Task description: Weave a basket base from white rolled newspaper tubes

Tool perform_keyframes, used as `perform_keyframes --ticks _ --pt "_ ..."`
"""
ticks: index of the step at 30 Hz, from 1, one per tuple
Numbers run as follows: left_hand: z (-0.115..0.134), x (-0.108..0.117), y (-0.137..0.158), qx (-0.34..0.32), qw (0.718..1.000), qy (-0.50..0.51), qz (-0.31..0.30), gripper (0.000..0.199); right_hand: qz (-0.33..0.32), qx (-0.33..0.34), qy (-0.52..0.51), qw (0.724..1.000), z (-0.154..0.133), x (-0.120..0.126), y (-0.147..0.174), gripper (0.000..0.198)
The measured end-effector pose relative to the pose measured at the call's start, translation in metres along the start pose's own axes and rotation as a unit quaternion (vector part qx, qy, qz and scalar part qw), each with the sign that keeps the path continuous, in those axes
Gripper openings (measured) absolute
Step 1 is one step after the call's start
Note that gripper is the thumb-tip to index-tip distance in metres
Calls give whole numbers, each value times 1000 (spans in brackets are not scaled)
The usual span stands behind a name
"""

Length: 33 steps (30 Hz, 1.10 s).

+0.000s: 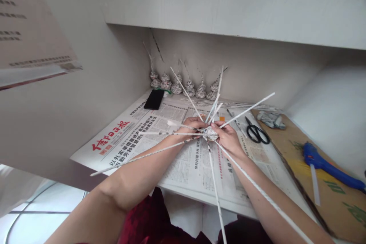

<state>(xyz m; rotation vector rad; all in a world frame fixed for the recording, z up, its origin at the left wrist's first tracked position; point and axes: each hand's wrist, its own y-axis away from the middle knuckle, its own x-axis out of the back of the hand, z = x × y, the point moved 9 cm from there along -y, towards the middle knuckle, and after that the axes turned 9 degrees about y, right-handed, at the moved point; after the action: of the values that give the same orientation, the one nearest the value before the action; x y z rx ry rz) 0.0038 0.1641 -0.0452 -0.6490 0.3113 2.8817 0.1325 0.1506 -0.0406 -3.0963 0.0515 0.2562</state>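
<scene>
Between my two hands is a small woven paper piece [211, 133], wound from newsprint, with several long rolled-paper strips [246, 109] fanning out from it in all directions. My left hand [194, 125] pinches the left side of the piece, among the strips pointing left. On the right side, my right hand [227, 135] grips it with the thumb near the top. The fingertips partly cover the weave. One strip runs down over the table edge, and another passes along my right forearm.
Newspaper sheets [120, 145] cover the table. Along the back wall stand several gourd-shaped woven paper pieces [188, 88], with a black phone [154, 99] before them. Black-handled scissors [257, 131] lie right of my hands. Cardboard [286, 148] holds a blue glue gun [323, 162] and crumpled paper [271, 119].
</scene>
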Motion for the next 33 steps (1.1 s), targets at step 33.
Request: perform_keyframes --ticks 33 --pt "8 3 -6 -96 994 -49 -22 28 6 33 121 992 -8 7 -3 33"
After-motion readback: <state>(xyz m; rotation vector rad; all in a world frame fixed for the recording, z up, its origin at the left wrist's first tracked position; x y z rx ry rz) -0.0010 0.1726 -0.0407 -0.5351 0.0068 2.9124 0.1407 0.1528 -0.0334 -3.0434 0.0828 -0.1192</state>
